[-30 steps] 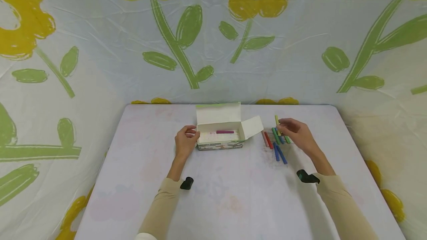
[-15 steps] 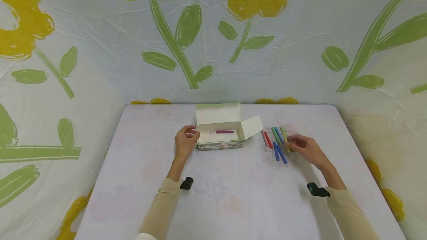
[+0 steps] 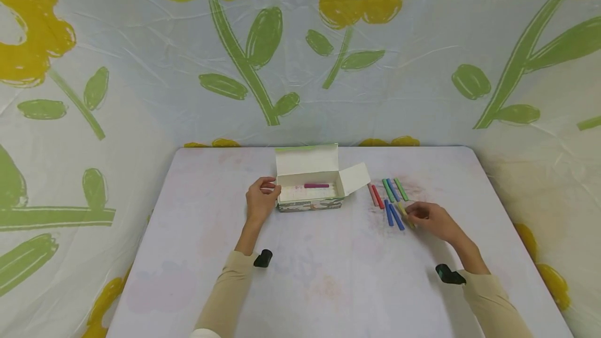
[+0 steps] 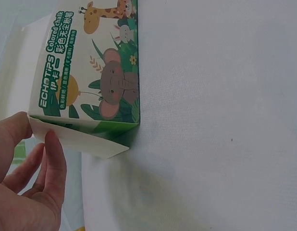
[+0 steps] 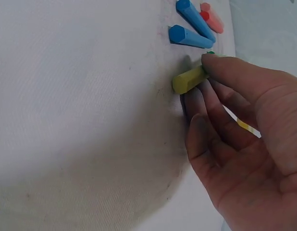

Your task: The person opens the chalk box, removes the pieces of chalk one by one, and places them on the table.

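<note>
My right hand pinches a yellow chalk stick between thumb and fingers, low over the tabletop at the right. Beside it lie two blue chalk sticks, with green and blue ones just beyond. My left hand holds the left end of an open chalk box. In the left wrist view, its thumb and a fingertip pinch the box's white end flap. The printed front reads "Colored chalk". A purple chalk stick lies inside the box.
Red and pink chalk sticks lie between the box and the blue ones. The box's lid stands up at the back, and its right flap sticks out sideways. Chalk dust marks the white table. A flower-patterned cloth hangs behind.
My right hand has lowered the yellow chalk stick from above the others and moved it towards me, beside the blue ones. A green stick behind it now shows fully. The left hand stays put.
</note>
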A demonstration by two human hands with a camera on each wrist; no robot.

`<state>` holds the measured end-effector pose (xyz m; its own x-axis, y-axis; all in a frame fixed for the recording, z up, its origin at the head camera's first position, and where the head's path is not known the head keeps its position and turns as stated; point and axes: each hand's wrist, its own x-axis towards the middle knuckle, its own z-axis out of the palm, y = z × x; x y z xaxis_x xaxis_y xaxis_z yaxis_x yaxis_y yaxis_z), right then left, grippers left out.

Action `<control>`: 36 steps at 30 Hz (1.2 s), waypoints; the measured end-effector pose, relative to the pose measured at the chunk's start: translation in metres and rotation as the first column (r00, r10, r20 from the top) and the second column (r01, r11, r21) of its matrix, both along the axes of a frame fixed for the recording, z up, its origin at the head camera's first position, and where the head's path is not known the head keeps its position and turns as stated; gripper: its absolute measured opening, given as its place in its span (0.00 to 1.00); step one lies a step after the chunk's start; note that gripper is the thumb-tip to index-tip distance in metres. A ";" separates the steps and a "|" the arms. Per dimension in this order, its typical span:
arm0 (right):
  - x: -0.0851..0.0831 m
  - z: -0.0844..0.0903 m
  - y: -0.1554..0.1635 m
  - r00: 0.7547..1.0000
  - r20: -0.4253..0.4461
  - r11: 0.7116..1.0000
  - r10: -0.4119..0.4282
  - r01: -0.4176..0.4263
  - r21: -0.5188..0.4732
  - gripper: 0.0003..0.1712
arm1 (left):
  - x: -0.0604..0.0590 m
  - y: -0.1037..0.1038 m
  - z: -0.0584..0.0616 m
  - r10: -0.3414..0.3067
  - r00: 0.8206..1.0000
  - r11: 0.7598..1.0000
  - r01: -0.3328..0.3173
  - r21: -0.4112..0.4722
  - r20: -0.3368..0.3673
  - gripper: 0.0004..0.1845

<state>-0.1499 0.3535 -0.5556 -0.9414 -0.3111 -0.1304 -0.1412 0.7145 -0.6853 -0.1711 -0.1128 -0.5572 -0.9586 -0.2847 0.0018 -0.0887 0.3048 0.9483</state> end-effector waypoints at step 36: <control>-0.048 0.045 -0.058 0.969 -0.241 0.988 -0.060 0.023 -0.153 0.16 | 0.001 0.000 0.003 -0.019 1.000 0.999 0.019 0.027 0.002 0.15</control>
